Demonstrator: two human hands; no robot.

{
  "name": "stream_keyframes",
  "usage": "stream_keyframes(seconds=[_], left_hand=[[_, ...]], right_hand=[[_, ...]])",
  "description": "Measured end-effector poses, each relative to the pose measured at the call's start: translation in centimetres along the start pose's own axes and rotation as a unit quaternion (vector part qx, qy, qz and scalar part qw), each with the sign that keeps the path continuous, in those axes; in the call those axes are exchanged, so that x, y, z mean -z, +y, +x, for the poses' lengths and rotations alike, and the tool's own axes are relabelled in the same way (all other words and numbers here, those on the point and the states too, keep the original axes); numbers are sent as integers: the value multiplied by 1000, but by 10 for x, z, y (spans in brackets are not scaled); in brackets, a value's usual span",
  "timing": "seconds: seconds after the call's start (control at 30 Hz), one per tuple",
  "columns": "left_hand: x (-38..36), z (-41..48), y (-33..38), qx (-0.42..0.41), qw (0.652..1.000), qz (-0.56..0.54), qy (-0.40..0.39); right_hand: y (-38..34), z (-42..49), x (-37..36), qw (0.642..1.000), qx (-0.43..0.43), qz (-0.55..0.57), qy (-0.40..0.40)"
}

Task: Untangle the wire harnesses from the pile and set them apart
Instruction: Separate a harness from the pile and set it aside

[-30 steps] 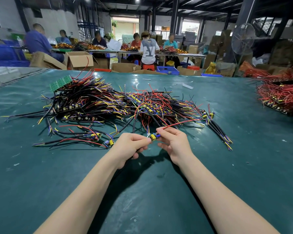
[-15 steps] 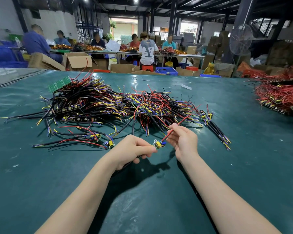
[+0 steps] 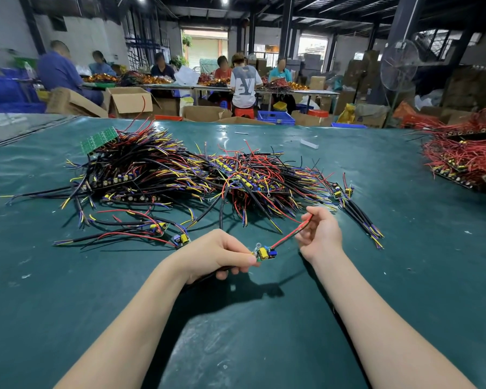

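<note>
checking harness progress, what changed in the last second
The right hand slid up and right along the thin red wire, away from the small green circuit board with a yellow part. The left hand still grips that board; the tangled multicoloured wire pile stayed put.

You can read just one mark: a big dark Y-like sign on the back of a white T-shirt [image 3: 243, 87], far beyond where your left hand [image 3: 216, 254] pinches the wire harness [image 3: 263, 252]. Nothing else is legible.

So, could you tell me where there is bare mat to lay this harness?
Bare mat lies near-left, this side of the separated harnesses, and right, between the black bundle and the red pile. Crowded: the main pile ahead.
</note>
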State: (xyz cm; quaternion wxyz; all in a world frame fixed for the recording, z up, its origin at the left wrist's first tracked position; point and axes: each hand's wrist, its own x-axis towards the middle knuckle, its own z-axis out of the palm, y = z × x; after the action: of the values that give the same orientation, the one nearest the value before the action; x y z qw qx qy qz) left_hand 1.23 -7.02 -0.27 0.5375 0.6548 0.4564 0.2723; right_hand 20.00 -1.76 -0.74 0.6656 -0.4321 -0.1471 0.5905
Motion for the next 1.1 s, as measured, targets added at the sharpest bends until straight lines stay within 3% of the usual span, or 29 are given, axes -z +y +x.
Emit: stream_keyframes(seconds=[0.2,0.3,0.37,0.47,0.57,0.63,0.67,0.8,0.87,1.0,1.1], left_hand=[[3,0,-2,1,1000,-22,8],[6,4,2,6,983,-139,119],[10,9,5,13,935,-283,213],[9,15,3,29,864,-422,274],[-1,19,1,46,820,-491,291],[-5,22,1,39,798,-520,304],[-5,24,1,35,786,-532,312],[-7,30,-2,27,741,-575,346],[-8,30,-2,23,729,-587,352],[-11,29,-2,13,733,-582,352],[-10,28,-5,8,754,-565,334]], right_hand=[[-2,4,2,999,-23,30,-1],[-3,6,4,999,4,47,-1],[4,3,2,992,112,-64,11],[24,-16,-11,911,290,-283,-80],[43,-35,-23,786,353,-470,-193],[52,-42,-24,689,370,-585,-213],[54,-45,-23,661,374,-614,-215],[51,-55,-24,673,373,-592,-239],[52,-56,-25,645,378,-613,-255],[56,-54,-25,559,409,-681,-236],[44,-46,-23,566,431,-678,-187]])
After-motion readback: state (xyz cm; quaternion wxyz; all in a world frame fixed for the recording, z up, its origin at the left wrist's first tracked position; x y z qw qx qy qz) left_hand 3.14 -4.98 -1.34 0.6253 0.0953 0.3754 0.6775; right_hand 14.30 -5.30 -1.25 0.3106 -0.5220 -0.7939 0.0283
